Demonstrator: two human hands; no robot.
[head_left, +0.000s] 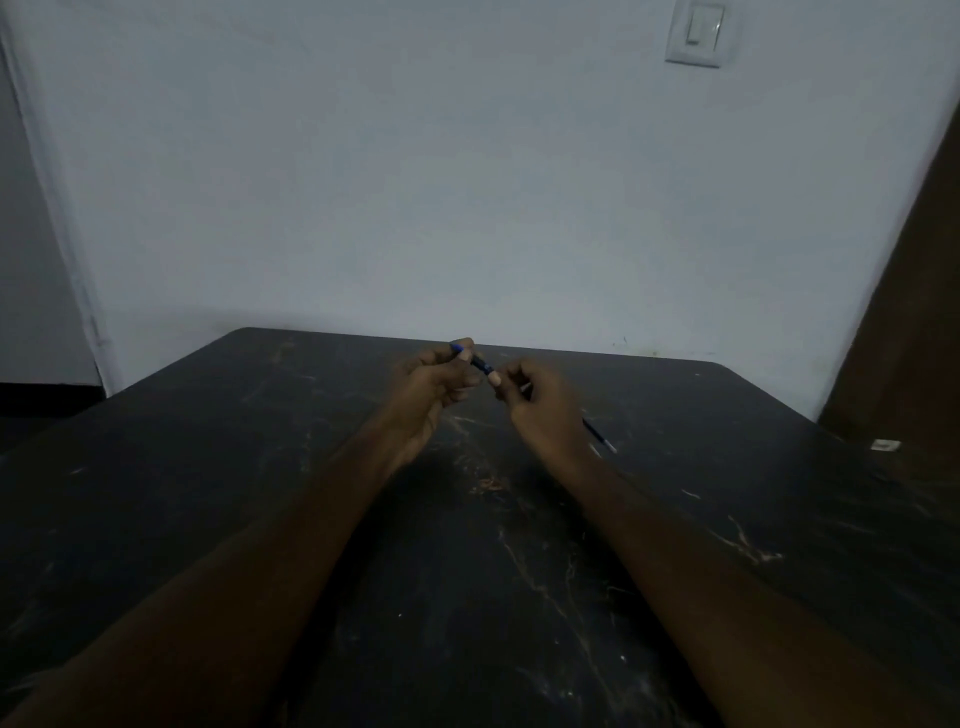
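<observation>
Head view: pen barrel (475, 359) held above table (260, 467), near table's far edge, pinched in curled fingers of left hand (434, 387). Thin refill (597, 436) gripped in curled right hand (543, 410), tail slanted down toward table. Joining or parting cannot be told. Barrel best steadied; refill aligned with bore; bending avoided.

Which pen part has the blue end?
The short thick piece pinched in the left hand; the thin rod in the right hand is dark with a pale tip.
</observation>
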